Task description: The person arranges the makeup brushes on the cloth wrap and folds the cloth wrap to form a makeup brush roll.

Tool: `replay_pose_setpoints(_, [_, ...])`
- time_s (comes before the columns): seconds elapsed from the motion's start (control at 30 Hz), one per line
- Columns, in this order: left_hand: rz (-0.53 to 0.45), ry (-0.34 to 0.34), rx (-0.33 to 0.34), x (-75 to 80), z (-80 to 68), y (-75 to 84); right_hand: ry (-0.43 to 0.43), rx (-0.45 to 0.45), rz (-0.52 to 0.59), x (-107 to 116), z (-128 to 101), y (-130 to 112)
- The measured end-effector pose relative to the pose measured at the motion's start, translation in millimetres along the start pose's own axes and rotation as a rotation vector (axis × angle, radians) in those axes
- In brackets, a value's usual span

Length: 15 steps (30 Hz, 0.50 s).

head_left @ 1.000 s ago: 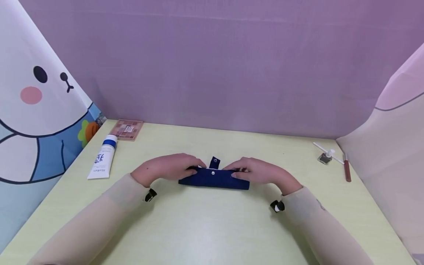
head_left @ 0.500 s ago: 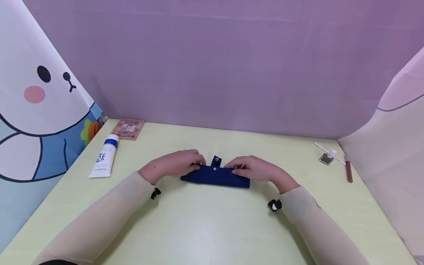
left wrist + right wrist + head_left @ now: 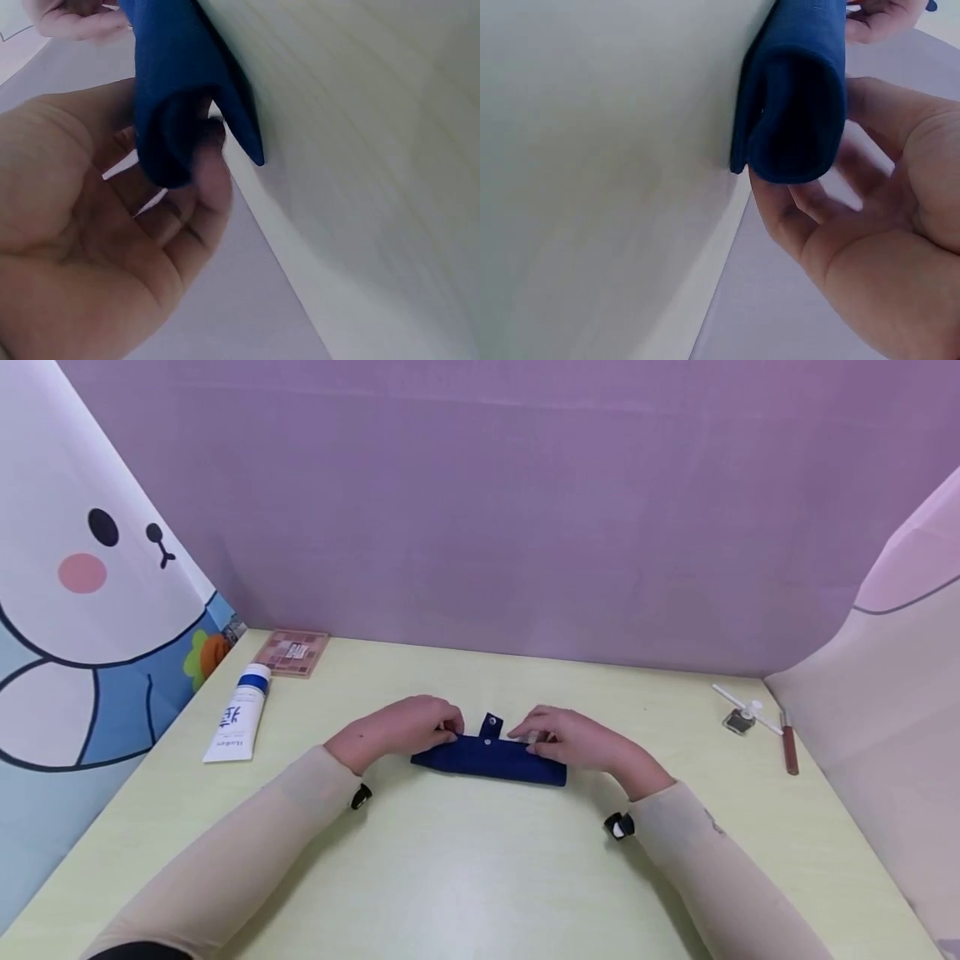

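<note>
A navy blue fabric case (image 3: 487,762), folded into a long roll, lies crosswise on the table. A short strap (image 3: 491,725) with a metal snap sticks up from its far edge, and a snap stud shows just below. My left hand (image 3: 408,727) pinches the roll's left end between thumb and fingers; in the left wrist view a finger reaches into the loose fold of the fabric (image 3: 169,82). At the other end my right hand (image 3: 577,739) holds the roll, thumb in front and fingers curled behind. The right wrist view shows that end as an open loop (image 3: 799,64).
On the left of the table (image 3: 465,860) lie a white tube (image 3: 240,714) with a blue band and a pink checkered palette (image 3: 292,652). Towards the right are a small glass bottle (image 3: 738,720), a white stick (image 3: 726,695) and a brown-red slim tube (image 3: 790,750). A purple cloth (image 3: 480,510) hangs behind.
My left hand has shifted right and slightly away with the case's left end, which now tapers. The pale strip along the far edge is out of sight. My right index finger has lifted a little.
</note>
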State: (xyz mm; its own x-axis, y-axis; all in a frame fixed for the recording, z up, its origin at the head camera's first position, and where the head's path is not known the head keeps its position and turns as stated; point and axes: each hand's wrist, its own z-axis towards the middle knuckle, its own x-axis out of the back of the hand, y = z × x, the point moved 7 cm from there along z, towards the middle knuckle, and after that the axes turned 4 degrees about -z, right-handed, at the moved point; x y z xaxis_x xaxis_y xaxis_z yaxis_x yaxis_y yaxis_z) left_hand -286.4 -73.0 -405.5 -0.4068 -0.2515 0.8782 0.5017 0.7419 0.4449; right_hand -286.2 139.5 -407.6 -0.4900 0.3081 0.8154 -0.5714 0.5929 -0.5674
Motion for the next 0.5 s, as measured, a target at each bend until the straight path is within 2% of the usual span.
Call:
replay_pose_setpoints(0.1, [0.040, 0.021, 0.002, 0.3, 0.3, 1.7, 0.018, 0.016, -0.010, 0, 1, -1])
replay_pose_setpoints(0.2, [0.093, 0.045, 0.001, 0.7, -0.3, 5.4, 0.020, -0.007, -0.024, 1, 1, -3])
replay_pose_setpoints(0.4, [0.247, 0.093, -0.026, -0.1, -4.1, 21.3, 0.011, -0.045, -0.082, 2, 6, -8])
replay_pose_setpoints(0.5, [0.248, 0.093, -0.031, -2.3, -6.8, 27.9, -0.002, -0.084, -0.090, 3, 10, -9])
